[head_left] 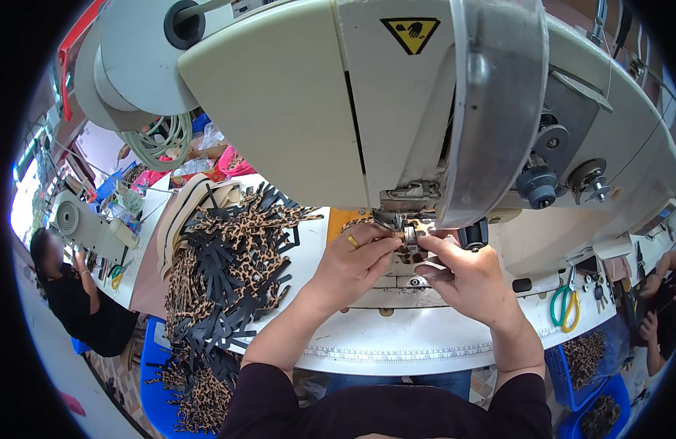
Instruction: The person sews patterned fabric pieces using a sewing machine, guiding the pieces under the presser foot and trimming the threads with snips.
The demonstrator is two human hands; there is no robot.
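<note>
A small leopard-print strip (pixel 423 227) lies under the metal presser foot (pixel 409 235) of a large cream sewing machine (pixel 279 95). From the left, my left hand (pixel 356 265), with a gold ring, pinches the strip close beside the foot. My right hand (pixel 466 276) is closed on its other side, the index fingertip against the strip and the thumb lower down. My fingers partly cover the strip, so its full shape is hidden. To the left of my left hand, a big heap of leopard-print and black strips (pixel 228 256) spreads over the white table (pixel 396 333).
The heap hangs into a blue bin (pixel 154 373). Green- and yellow-handled scissors (pixel 565 306) lie at right, above blue crates (pixel 583 366) of leopard-print pieces. A ruler tape (pixel 396 355) follows the table's front edge. One person (pixel 82 293) sits far left; another person (pixel 660 307) is at far right.
</note>
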